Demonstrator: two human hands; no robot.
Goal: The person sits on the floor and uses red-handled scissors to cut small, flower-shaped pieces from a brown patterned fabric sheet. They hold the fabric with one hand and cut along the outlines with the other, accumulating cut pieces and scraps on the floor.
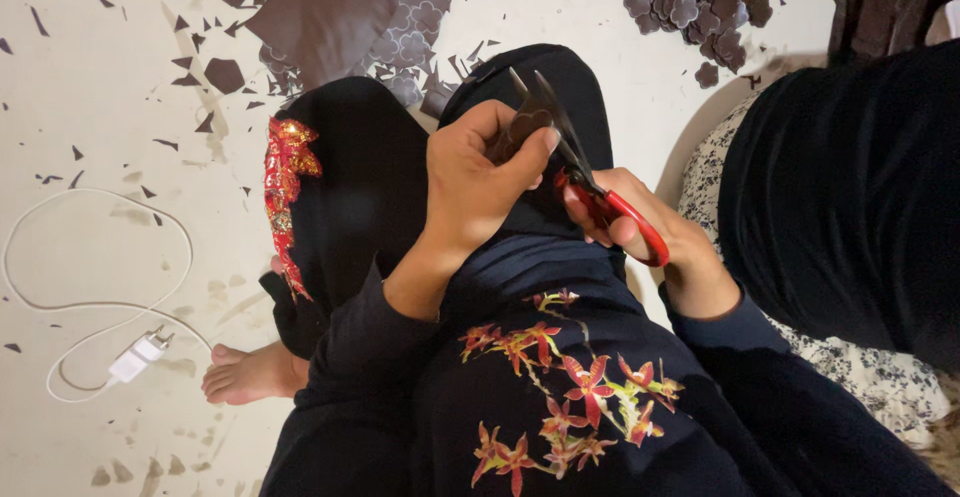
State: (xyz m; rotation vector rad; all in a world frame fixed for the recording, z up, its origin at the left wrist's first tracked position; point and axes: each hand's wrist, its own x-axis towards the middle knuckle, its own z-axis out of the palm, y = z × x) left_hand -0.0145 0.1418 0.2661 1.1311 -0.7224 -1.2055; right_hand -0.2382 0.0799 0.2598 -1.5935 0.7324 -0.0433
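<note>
No packages, labels, signs or screens show anywhere around the fingers. Nothing of that kind lies on the floor to either side of them

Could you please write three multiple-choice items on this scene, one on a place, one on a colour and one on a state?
1. Where does the white charger cable lie?
A. on the floor at the left
B. on the lap
C. on the pile of cut-outs

2. What colour are the handles of the metal scissors?
A. blue
B. red
C. yellow

3. What does the left hand hold?
A. nothing
B. the charger plug
C. a small dark brown leather-like piece

Key: 1 A, it loops over the pale floor; 2 B, a red loop shows in the right hand; 3 C, its fingers pinch the piece at the blades.
</note>
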